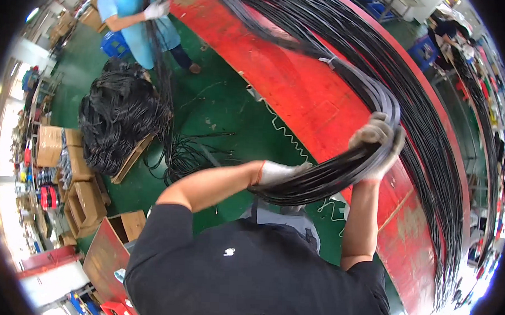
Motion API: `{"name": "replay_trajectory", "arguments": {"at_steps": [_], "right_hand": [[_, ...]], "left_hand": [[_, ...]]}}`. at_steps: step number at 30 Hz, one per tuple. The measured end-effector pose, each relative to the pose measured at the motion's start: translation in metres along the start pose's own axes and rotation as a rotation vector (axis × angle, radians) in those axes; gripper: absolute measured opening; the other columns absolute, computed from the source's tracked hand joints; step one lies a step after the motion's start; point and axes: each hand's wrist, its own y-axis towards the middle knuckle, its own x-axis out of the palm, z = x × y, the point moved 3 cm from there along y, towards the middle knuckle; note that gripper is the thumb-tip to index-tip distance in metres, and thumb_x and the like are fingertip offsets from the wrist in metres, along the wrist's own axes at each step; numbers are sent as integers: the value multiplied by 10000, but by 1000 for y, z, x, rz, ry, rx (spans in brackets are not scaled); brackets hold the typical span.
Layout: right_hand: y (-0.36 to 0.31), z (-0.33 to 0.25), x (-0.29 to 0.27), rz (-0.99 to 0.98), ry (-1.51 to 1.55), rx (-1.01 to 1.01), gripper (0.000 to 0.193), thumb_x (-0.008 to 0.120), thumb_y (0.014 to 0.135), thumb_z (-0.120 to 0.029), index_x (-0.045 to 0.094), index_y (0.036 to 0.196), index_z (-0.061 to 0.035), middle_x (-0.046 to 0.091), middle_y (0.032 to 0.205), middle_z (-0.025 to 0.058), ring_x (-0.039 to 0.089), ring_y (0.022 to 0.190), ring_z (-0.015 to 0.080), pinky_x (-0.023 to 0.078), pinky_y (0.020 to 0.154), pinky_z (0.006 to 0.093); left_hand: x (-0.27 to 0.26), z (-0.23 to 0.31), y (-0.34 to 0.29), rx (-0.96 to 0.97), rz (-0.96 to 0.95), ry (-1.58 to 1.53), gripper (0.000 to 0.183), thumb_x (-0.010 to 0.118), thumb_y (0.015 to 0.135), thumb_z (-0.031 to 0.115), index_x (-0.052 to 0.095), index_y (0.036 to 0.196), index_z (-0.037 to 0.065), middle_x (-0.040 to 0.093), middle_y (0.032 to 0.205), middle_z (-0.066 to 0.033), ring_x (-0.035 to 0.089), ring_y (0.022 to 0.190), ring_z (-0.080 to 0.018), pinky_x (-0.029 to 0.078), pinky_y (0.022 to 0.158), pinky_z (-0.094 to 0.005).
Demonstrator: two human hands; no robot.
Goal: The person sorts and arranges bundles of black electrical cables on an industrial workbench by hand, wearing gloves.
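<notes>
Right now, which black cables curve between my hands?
The thick black cable bundle spanning left hand to right hand; long black cables line the red table, the tangled black cable heap sits left.

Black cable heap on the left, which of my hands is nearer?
Left: your left hand is right of the cable heap; your right hand is farther right, by the red table.

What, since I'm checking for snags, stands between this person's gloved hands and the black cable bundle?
Nothing visible: the right hand is closed around the black cable bundle, and the left hand lies against it.
</notes>
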Motion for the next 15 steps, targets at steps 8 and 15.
{"name": "replay_trajectory", "arguments": {"at_steps": [8,15], "right_hand": [[-55,-94,-200,436,94,-147,339,708,936,-366,641,919,-33,665,781,58,650,657,248,596,711,389],[-223,-93,-131,73,-1173,443,611,839,872,-354,634,1345,-26,659,1308,133,628,1209,245,518,1084,443]], "left_hand": [[61,-79,46,102,234,-23,609,682,937,599,704,1121,19,741,888,-125,718,778,-203,577,734,-348],[163,-47,128,143,706,-78,304,771,866,170,669,1080,-21,718,808,-110,695,681,-193,570,639,-336]]}}
